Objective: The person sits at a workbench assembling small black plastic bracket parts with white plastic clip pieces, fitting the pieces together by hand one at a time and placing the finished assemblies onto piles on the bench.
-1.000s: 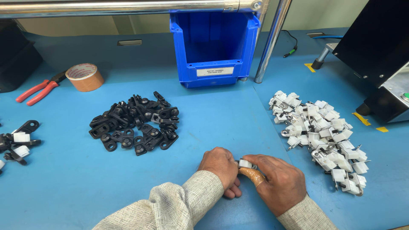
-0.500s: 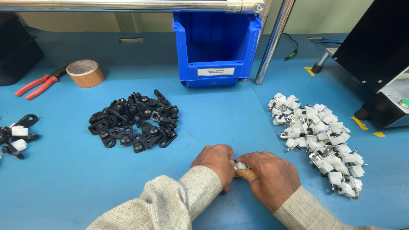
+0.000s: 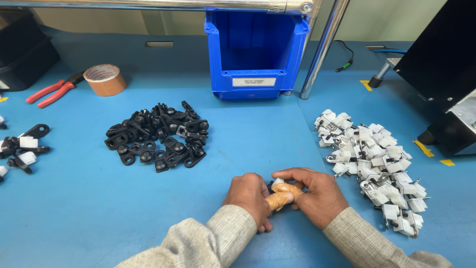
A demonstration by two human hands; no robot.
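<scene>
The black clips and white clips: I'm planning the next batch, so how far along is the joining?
Done: a few joined black-and-white pieces lie at the far left. In hand: the left hand and right hand press a small white part together between them. Left: the black pile and the white pile remain large, so most is undone.

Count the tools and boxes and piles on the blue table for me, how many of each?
Blue bin: 1
Red pliers: 1
Tape roll: 1
Pile of black parts: 1
Pile of white parts: 1
Total: 5
</scene>
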